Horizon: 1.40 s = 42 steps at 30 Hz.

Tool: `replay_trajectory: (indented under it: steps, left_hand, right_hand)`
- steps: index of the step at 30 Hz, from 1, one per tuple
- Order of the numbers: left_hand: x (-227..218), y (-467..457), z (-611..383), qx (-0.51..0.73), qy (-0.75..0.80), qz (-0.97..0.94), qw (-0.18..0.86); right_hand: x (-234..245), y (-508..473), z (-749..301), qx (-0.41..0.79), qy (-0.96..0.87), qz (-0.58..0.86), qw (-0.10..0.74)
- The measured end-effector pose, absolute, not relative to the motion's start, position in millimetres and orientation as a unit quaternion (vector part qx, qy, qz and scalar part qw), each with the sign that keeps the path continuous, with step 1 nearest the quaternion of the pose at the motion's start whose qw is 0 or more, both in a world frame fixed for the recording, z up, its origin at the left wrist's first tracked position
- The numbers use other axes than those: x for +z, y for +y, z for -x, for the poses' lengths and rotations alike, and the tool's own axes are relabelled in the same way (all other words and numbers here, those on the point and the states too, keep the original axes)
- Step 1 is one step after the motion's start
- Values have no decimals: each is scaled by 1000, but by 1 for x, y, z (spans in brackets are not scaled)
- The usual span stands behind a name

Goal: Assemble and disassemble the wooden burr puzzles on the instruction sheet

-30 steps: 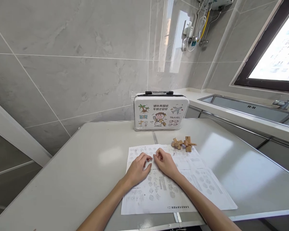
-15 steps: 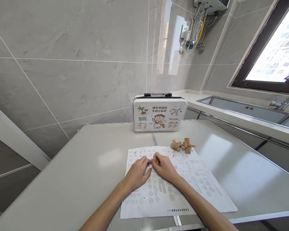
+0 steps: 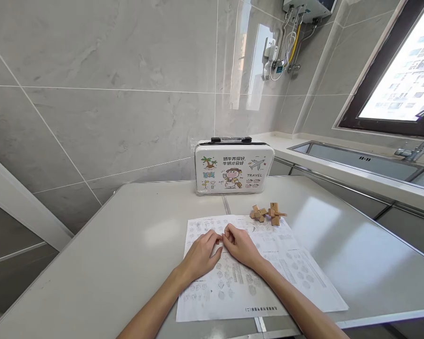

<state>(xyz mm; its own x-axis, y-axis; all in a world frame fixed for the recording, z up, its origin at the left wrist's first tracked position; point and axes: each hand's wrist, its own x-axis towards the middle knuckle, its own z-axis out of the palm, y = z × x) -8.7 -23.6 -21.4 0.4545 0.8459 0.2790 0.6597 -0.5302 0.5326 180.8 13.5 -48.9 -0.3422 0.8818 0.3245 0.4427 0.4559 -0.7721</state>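
A large printed sheet (image 3: 212,308) with rows of small diagrams lies flat on the table, its lettering upside down from here. On its upper middle rests my left hand (image 3: 200,254), fingers bent and thumb apart from them, with no object visible in it. My right hand (image 3: 243,246) lies beside it with fingers curled in; anything inside is hidden. The two hands' fingertips meet or nearly meet. Beyond my right hand, at the sheet's far edge, sit two wooden interlocking puzzles (image 3: 257,213), the right-hand puzzle (image 3: 274,214) bearing a dark mark on top.
A white carry case (image 3: 235,168) with cartoon prints and a black handle stands upright at the table's back, near the tiled wall (image 3: 127,117). Right of the table (image 3: 102,254) is a counter with a sink (image 3: 356,160) and a tap (image 3: 415,153).
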Motion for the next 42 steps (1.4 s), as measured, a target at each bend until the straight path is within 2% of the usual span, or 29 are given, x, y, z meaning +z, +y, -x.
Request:
replay_trajectory:
  steps: [42]
  left_hand:
    - [-21, -23, 8, 260, 449, -838, 169]
  right_hand:
    - [-47, 13, -181, 287, -771, 432, 370]
